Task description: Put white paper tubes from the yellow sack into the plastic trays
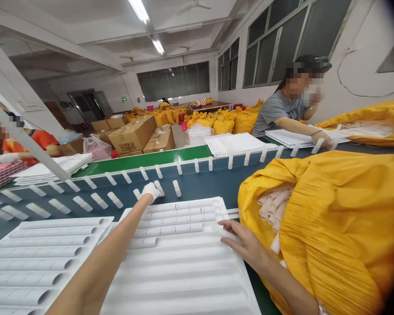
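Note:
My left hand (pixel 151 191), in a white glove, reaches over the blue-grey belt (pixel 216 183). Its fingers are closed at a short white tube (pixel 160 188) there. Under that arm lies a white grooved tray (pixel 184 271); printed white tubes (pixel 180 220) fill its upper grooves, and the lower grooves show bare. My bare right hand (pixel 244 240) is at the tray's right edge, thumb and fingers curved around a blurred, whitish tube (pixel 228 233). Just right of that hand, a yellow sack (pixel 341 210) gapes open on pale tubes (pixel 276 208).
A second tray (pixel 42 258) full of tubes stands at left. Short tubes line the belt in rows. Beyond it runs a green surface (pixel 144 164) with stacked trays (pixel 238 143). A co-worker in grey (pixel 276 111) reaches to the belt; another in orange (pixel 41 142) is at left. Cardboard boxes (pixel 134 135) stand behind.

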Demonstrator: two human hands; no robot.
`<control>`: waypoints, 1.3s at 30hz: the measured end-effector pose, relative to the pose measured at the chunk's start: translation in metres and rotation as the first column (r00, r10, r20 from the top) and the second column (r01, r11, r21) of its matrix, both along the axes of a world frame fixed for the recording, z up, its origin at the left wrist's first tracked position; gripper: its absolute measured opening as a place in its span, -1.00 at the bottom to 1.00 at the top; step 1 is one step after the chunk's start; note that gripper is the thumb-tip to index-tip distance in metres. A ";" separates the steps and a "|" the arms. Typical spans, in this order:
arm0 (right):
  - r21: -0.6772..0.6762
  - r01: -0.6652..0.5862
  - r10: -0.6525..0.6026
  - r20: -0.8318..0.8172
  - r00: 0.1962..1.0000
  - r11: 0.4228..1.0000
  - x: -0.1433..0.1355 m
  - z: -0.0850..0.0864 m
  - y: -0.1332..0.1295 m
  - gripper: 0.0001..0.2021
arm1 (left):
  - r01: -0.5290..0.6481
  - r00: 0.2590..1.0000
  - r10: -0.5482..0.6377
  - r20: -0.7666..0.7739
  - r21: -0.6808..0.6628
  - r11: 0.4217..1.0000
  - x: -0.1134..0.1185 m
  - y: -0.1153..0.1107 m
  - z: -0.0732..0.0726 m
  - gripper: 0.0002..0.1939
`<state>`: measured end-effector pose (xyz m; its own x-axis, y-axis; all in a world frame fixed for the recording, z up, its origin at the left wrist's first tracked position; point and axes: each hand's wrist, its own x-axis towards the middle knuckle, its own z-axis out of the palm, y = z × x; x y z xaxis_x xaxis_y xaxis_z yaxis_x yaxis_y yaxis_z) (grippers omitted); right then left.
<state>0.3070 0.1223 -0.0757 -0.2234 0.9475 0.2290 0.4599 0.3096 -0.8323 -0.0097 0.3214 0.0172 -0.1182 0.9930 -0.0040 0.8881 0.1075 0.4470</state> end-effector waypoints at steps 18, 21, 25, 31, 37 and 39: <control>0.221 0.037 -0.057 0.084 0.995 0.974 0.015 0.041 -0.019 -0.80 | 0.565 0.824 -0.566 -0.013 0.077 0.821 0.084 -0.160 -0.028 -0.87; 0.249 0.062 -0.084 0.081 0.993 0.967 0.013 0.051 -0.031 -0.82 | 0.602 0.780 -0.609 0.144 0.091 0.793 0.084 -0.192 -0.013 -0.82; 0.300 -0.047 0.022 0.086 0.996 0.953 0.006 0.065 -0.045 -0.79 | 0.627 0.697 -0.601 0.391 0.076 0.776 0.079 -0.235 0.002 -0.75; 0.343 -0.212 0.176 0.132 0.975 0.915 -0.004 0.077 -0.064 -0.69 | 0.627 0.600 -0.493 0.630 0.011 0.779 0.072 -0.267 0.008 -0.67; 0.213 -0.291 0.247 0.211 0.946 0.933 -0.011 0.085 -0.080 -0.63 | 0.649 0.537 -0.518 0.666 0.067 0.758 0.066 -0.286 -0.003 -0.71; 0.153 -0.330 0.286 0.253 0.924 0.931 -0.011 0.089 -0.084 -0.56 | 0.620 0.557 -0.486 0.674 0.052 0.783 0.062 -0.292 -0.006 -0.73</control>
